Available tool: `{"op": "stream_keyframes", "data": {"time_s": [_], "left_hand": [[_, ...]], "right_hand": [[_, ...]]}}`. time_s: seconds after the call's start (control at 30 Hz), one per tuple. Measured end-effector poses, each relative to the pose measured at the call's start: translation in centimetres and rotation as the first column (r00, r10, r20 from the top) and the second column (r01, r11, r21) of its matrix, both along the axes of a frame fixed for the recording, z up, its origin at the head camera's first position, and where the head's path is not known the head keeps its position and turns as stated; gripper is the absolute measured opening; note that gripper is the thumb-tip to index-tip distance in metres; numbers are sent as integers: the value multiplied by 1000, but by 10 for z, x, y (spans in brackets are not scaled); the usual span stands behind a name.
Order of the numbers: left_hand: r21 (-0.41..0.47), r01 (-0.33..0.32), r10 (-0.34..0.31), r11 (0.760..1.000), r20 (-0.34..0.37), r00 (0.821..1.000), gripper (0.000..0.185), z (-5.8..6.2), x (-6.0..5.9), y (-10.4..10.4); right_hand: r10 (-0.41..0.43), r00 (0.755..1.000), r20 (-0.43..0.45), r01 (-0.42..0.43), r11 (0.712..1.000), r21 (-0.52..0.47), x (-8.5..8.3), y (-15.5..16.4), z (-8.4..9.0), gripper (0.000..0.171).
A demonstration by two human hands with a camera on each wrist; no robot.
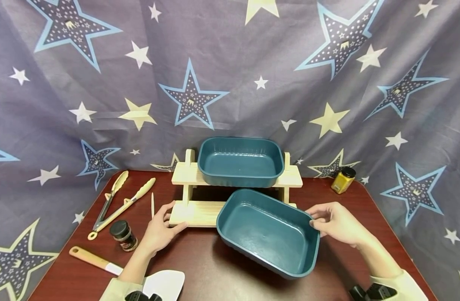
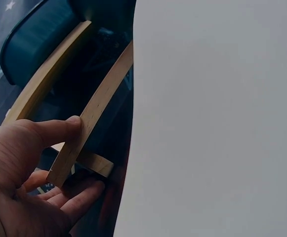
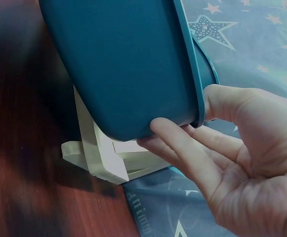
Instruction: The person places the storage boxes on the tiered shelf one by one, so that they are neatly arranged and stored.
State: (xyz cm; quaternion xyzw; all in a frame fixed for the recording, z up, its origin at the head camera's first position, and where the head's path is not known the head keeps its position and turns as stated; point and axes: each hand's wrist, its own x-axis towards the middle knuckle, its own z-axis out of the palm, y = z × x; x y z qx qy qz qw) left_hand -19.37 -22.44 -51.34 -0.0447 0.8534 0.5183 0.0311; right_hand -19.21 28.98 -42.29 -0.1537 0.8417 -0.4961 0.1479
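White spatula (image 1: 163,282) nearest, front of wooden rack (image 1: 199,211). Left hand (image 1: 160,230) pinches rack's lower shelf, steadying. Right hand (image 1: 336,223) grips rim of lower tub (image 1: 269,232), tilted, half on lower shelf. Upper tub (image 1: 240,161) already seated on top. Left, by judgement: seat lower tub fully.

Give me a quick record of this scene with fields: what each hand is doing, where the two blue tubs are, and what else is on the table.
left hand: left hand grips the lower shelf edge of the wooden rack
right hand: right hand holds the rim of the lower tub, thumb on the rim, fingers under it
lower tub: tilted, partly on the rack's bottom shelf
upper tub: upper tub sits on the rack's top shelf
table left: tongs, spice jar, spatula
table right: yellow jar
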Motion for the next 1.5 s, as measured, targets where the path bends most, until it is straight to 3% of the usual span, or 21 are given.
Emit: {"op": "stream_keyframes", "data": {"time_s": [0.47, 0.93, 1.17, 1.5], "left_hand": [[2, -5, 5, 1000, -14, 1000, 85, 0, 2, 2], [8, -13, 13, 1000, -11, 1000, 85, -2, 3, 3], [6, -11, 11, 1000, -22, 1000, 84, -3, 2, 1], [4, -11, 11, 1000, -14, 1000, 83, -3, 1, 1]], "right_hand": [[-10, 1000, -9, 10, 1000, 23, -16, -20, -5, 31], [10, 1000, -3, -10, 1000, -19, -33, -39, -17, 33], [-15, 999, -38, 14, 1000, -15, -40, -49, -18, 30], [-43, 999, -20, 42, 998, -43, -46, -58, -22, 32]]}}
